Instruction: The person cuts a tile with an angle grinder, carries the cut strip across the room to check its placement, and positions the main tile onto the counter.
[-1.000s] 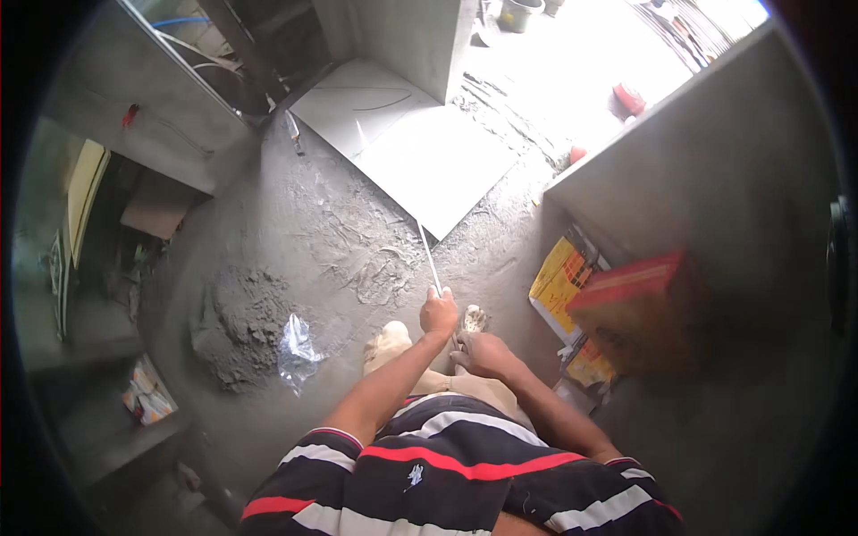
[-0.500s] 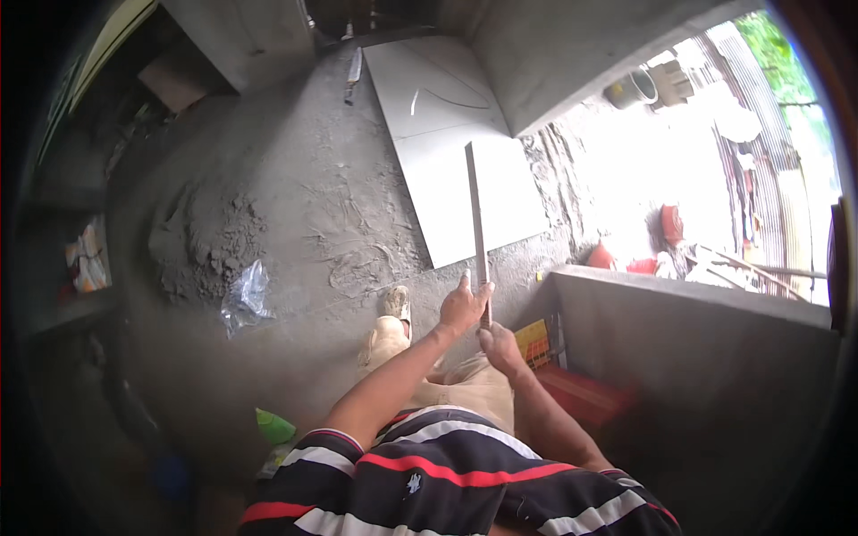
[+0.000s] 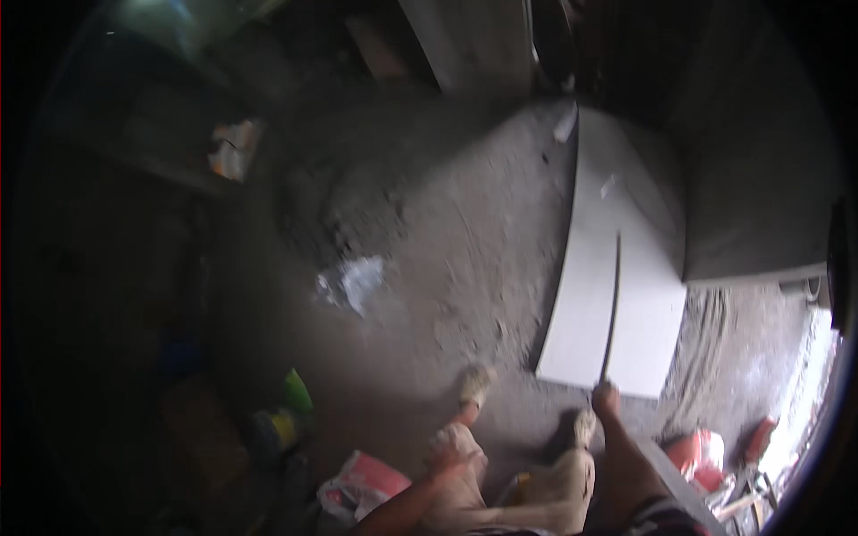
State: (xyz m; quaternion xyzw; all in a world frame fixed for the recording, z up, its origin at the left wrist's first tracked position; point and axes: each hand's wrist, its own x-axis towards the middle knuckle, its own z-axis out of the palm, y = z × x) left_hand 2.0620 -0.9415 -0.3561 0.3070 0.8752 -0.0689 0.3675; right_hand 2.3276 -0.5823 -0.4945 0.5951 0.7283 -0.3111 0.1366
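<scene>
My right hand (image 3: 607, 398) is closed around the lower end of a long, thin, dark straight bar (image 3: 615, 304). The bar points away from me over large pale slabs (image 3: 583, 277) lying on the floor. My left hand (image 3: 453, 457) is off the bar and low by my left knee, touching or just in front of the trouser leg. Motion smears its fingers, so their pose is unclear. Both my feet stand on the grey floor, near the slabs' front edge.
A mound of grey mortar (image 3: 344, 219) and a crumpled clear plastic sheet (image 3: 353, 284) lie to the left. Near my left leg are a red-and-white sack (image 3: 365, 485) and a green packet (image 3: 298, 393). A wall (image 3: 760, 214) borders the slabs on the right.
My left hand has let go of the bar and dropped toward my left knee. My right hand keeps hold of it. The view has swung left, shifting the slabs rightward in the picture.
</scene>
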